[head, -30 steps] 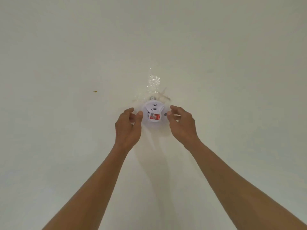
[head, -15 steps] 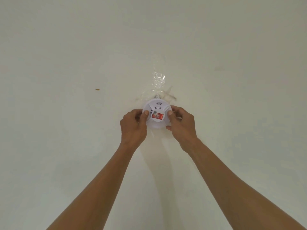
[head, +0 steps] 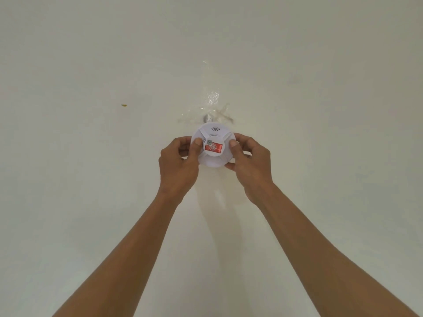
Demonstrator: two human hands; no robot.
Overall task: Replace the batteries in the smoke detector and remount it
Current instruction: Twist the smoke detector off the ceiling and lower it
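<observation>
Smoke detector [head: 212,147]: round, white, smooth plastic, domed, with raised ribs radiating from a central disc. A red label with a small printed code square is fixed on the disc; curved sound-wave marks are moulded at the far edge. It is held up against the ceiling [head: 91,65], at the centre of the view.

Left hand [head: 179,163]: raised on an outstretched bare forearm; the left rim of the detector is gripped, thumb laid on the face, fingers curled round the edge.

Right hand [head: 248,161]: raised likewise; the right rim is gripped, thumb on the face beside the central disc, fingers wrapped behind the edge.

Ceiling: matt, off-white, plain. Just beyond the detector a patch of crinkled clear tape [head: 211,99] is seen, glossy and uneven, with dark smudges below it. A small orange-brown speck [head: 123,105] is noted well to the left. A soft shadow is cast on the near side of the detector, between the forearms.
</observation>
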